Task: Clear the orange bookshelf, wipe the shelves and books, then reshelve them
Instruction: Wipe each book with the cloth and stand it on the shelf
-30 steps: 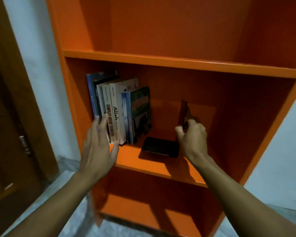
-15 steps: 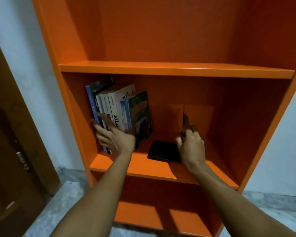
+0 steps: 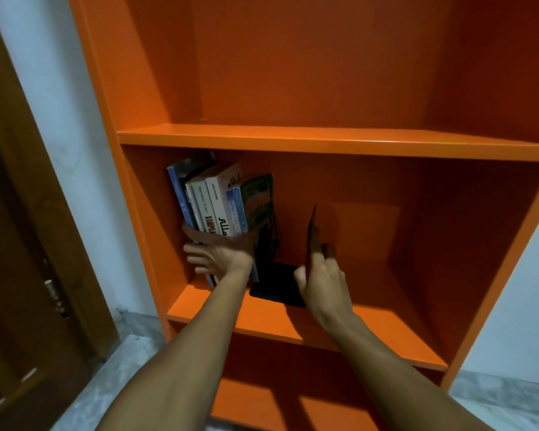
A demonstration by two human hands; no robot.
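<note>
Head view: left hand [image 3: 218, 259] spans the leaning books [image 3: 221, 206] at 9 o'clock, right hand [image 3: 321, 281] pinches a thin upright book [image 3: 311, 231]; I'd grip the stack low so nothing topples.

White spine [image 3: 219, 209]: read "Allah" in black stylised letters running along it; small print higher up was too blurred to read.
Cream spine [image 3: 206, 217]: read "KOMPILA…" in dark capitals, the rest hidden behind the left hand [image 3: 218, 259].
Other spines and dark-green cover: lettering was illegible.
</note>
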